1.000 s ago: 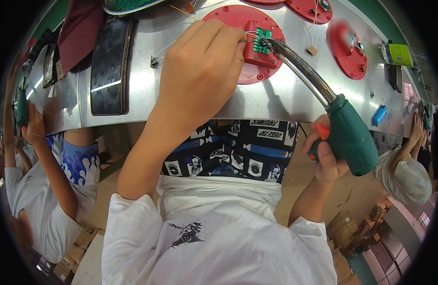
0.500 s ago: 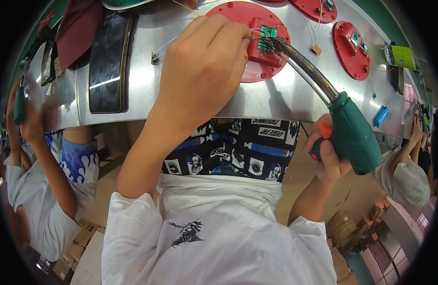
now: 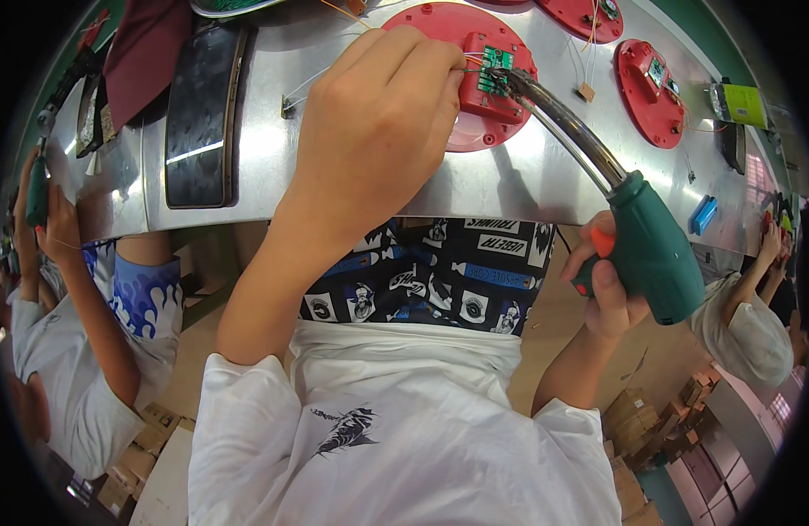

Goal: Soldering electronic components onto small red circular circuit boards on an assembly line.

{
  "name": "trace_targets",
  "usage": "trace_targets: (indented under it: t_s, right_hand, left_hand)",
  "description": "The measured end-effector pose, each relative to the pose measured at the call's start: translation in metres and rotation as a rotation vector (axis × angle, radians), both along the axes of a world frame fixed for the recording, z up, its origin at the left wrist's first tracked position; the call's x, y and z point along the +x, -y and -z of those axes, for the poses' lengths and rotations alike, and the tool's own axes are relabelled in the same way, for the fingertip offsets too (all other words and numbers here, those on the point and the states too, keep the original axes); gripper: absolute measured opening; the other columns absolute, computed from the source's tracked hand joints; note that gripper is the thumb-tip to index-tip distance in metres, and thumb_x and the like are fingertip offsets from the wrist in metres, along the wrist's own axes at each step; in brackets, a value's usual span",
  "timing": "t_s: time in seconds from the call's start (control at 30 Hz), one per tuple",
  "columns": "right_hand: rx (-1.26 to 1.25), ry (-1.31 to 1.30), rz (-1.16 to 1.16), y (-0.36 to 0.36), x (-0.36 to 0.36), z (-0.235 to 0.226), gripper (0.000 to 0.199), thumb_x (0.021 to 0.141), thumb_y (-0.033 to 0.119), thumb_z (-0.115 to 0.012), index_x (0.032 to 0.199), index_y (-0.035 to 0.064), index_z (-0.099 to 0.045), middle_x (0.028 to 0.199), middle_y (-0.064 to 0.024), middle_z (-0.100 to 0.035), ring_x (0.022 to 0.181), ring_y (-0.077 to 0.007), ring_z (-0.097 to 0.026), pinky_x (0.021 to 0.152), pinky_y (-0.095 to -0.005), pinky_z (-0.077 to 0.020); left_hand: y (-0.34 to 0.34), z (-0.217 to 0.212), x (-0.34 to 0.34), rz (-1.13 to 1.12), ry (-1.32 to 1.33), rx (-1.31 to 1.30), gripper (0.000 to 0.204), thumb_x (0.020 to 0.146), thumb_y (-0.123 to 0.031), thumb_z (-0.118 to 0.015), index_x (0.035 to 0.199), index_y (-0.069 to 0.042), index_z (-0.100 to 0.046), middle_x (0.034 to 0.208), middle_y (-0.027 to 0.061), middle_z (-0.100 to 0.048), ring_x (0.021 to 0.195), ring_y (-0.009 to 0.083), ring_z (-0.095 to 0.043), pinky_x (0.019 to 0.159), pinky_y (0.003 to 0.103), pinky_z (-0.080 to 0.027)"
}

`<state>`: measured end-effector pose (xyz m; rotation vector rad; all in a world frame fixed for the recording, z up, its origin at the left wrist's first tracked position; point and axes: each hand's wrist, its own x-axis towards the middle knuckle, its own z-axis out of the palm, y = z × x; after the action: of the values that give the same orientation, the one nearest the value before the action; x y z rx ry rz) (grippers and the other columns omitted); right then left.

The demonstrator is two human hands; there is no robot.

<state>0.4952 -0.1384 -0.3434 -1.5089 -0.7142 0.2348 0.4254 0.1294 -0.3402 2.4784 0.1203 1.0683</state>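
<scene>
Left hand (image 3: 378,131) pinches down on the red round housing (image 3: 457,79) on the steel table (image 3: 352,188), fingertips beside the small green circuit board (image 3: 490,70) at its centre. Right hand (image 3: 606,289) is wrapped around the green-handled electric screwdriver (image 3: 650,254), bit on the board. Best kept square to the screw, housing pinned, light trigger so the bit doesn't skid onto the thin wires.

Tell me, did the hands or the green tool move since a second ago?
Hardly at all. The left hand stays pressed on the red round housing beside the small green circuit board. The right hand keeps its grip on the green-handled tool, whose metal tip still sits at the board. Nothing was picked up or let go; the picture only shifted a little.
</scene>
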Motion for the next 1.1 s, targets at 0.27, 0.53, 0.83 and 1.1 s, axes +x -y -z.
trace_targets:
  t_s: [0.27, 0.53, 0.83, 1.1]
  right_hand:
    - [-0.009, -0.013, 0.0, -0.001, 0.004, -0.002, 0.054, 0.086, 0.02, -0.067, 0.126, -0.0118, -0.051, 0.104, -0.0225, -0.063, 0.051, -0.0222, -0.06, 0.047, -0.0273, -0.0416]
    - [-0.034, 0.014, -0.023, 0.009, 0.0, 0.001, 0.059, 0.087, 0.023, -0.068, 0.131, -0.0111, -0.049, 0.1, -0.0199, -0.061, 0.054, -0.019, -0.059, 0.046, -0.0258, -0.0404]
    - [0.057, 0.027, 0.081, 0.003, 0.0, 0.002, 0.046, 0.089, 0.02, -0.064, 0.121, -0.0111, -0.051, 0.098, -0.0212, -0.061, 0.05, -0.0215, -0.059, 0.042, -0.0275, -0.0452]
    - [0.079, 0.038, 0.03, 0.008, 0.004, 0.006, 0.043, 0.089, 0.02, -0.062, 0.118, -0.0105, -0.054, 0.099, -0.0228, -0.059, 0.051, -0.0215, -0.06, 0.041, -0.0283, -0.0471]
  left_hand:
    - [-0.003, -0.001, 0.004, 0.001, 0.011, 0.02, 0.008, 0.085, -0.003, -0.069, 0.092, -0.001, -0.067, 0.082, 0.0112, -0.065, 0.07, 0.0283, -0.062, 0.063, 0.035, -0.049]
    - [0.001, -0.005, -0.002, 0.004, -0.065, -0.056, 0.011, 0.08, 0.0, -0.069, 0.09, 0.001, -0.065, 0.083, 0.0138, -0.064, 0.076, 0.0335, -0.061, 0.068, 0.04, -0.05]
    - [0.001, -0.007, -0.004, 0.017, -0.07, -0.055, 0.011, 0.079, 0.001, -0.068, 0.089, 0.0, -0.065, 0.083, 0.0125, -0.063, 0.075, 0.0318, -0.06, 0.067, 0.04, -0.049]
    - [-0.001, -0.003, 0.002, 0.014, -0.026, -0.044, 0.008, 0.081, 0.002, -0.067, 0.09, 0.001, -0.065, 0.083, 0.0131, -0.063, 0.074, 0.0319, -0.06, 0.067, 0.04, -0.049]
